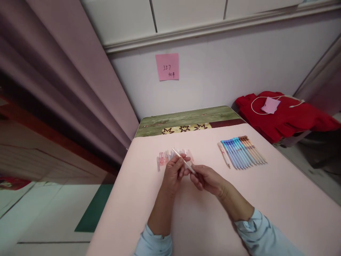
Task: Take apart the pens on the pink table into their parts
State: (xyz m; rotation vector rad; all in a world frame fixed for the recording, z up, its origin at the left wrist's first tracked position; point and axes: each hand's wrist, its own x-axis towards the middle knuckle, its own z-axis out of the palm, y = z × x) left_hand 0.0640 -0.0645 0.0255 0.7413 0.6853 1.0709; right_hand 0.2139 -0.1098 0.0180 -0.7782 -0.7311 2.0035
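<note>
There is one pen [183, 161] in the hands. It is thin and long, white with a bit of pale pink, and it tilts up and away to the left. It is held in the air just over the pink worktop [266, 199], near the middle. The fingers of the left hand [173, 172] are curled round its middle, and the fingers of the right hand [207, 179] pinch its near end, so both hands grip it. Just behind the left hand lies a small pile of pink pens [163, 159]; they are too blurry to count. Well off to the right lies one neat row of pens [243, 152], side by side: one pink and white, about seven blue, and about five brown. One pink note [167, 67] sticks on the wall. One red cloth [287, 115] lies past the worktop's right corner.
</note>
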